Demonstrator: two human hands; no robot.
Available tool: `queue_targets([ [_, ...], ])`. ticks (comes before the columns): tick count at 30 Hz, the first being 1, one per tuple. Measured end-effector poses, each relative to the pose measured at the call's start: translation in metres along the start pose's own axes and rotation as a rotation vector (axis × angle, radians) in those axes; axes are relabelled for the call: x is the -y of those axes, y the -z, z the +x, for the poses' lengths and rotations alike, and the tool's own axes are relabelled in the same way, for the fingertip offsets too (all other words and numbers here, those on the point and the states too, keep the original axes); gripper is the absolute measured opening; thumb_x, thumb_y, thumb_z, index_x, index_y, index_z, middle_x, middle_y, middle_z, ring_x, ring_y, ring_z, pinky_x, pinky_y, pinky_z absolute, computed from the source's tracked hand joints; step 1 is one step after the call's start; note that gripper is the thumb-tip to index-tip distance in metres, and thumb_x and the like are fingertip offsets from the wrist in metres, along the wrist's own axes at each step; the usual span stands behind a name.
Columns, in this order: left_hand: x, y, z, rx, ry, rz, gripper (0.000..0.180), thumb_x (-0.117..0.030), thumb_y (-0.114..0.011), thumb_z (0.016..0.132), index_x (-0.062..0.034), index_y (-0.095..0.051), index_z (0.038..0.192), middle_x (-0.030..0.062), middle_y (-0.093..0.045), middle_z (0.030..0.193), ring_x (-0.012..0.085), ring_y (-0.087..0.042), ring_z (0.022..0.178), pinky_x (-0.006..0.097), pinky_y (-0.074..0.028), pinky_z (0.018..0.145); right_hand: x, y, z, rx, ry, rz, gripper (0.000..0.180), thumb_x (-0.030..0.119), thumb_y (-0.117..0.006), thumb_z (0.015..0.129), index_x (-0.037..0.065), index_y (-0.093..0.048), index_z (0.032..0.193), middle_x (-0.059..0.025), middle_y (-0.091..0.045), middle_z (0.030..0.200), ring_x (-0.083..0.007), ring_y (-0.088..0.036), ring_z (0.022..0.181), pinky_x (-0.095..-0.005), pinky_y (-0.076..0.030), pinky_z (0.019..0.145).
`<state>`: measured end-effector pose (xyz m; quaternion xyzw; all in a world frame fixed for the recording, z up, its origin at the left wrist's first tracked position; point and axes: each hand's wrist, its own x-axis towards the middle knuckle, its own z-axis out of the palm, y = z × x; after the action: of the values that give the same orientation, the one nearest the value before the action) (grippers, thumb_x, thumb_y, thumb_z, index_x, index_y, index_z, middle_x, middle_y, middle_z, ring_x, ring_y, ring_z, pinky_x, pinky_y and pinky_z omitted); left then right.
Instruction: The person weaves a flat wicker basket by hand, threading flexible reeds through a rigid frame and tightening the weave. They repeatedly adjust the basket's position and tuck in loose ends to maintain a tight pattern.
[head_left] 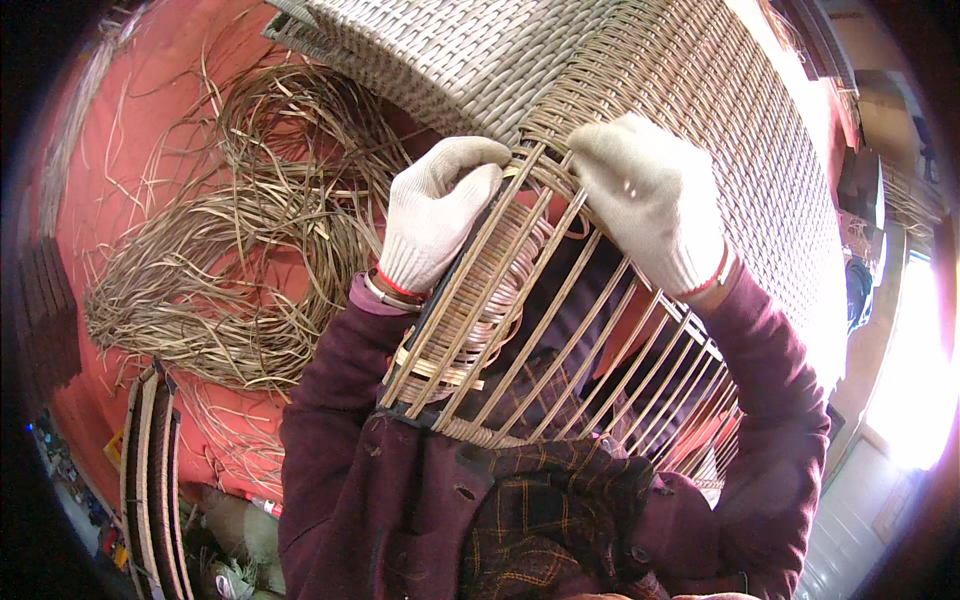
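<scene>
A large wicker piece (690, 110) in grey-brown strands stands tilted before me, close-woven in its upper part. Below the weave, bare paired stakes (560, 340) run down toward my lap. Both my hands wear white knit gloves. My left hand (435, 210) is closed at the frame's left edge, thumb and fingers by the last woven rows. My right hand (650, 200) is closed too, fingertips pressed down at the top of the stakes; what they hold is hidden. Behind the stakes lies a coil of pale brown strand (490, 300), with a loop of it near the right hand.
A big loose bundle of brown strands (240, 230) lies on the red floor covering (100, 400) at left. Curved dark strips (150, 480) stand at lower left, and a dark slatted piece (45, 310) at the far left. A bright window (915, 370) is at right.
</scene>
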<state>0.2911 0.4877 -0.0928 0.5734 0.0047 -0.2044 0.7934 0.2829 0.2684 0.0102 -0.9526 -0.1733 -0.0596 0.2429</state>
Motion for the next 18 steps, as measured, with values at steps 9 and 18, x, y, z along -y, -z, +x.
queue_targets([
  [9,-0.004,0.027,0.015,0.155,0.077,0.075,0.021,-0.009,-0.061,0.103,0.0039,-0.075,0.112,0.0077,-0.076,0.113,0.0113,-0.069,0.098,0.026,-0.053,0.093,0.020,-0.006,-0.017,0.176,-0.014,-0.169,0.011,0.019,-0.072,0.089,0.009,-0.067,0.090,-0.0114,-0.067,0.090,-0.0360,-0.068,0.087,-0.0472,-0.057,0.072],
  [18,0.015,0.024,0.039,0.158,0.198,0.155,0.028,-0.006,-0.074,0.099,0.0078,-0.073,0.124,0.0083,-0.079,0.113,0.0106,-0.072,0.097,0.025,-0.058,0.088,0.027,-0.014,-0.041,0.224,0.034,-0.007,0.012,0.010,-0.071,0.083,0.010,-0.066,0.093,-0.0036,-0.062,0.080,-0.0247,-0.062,0.074,-0.0406,-0.053,0.071],
])
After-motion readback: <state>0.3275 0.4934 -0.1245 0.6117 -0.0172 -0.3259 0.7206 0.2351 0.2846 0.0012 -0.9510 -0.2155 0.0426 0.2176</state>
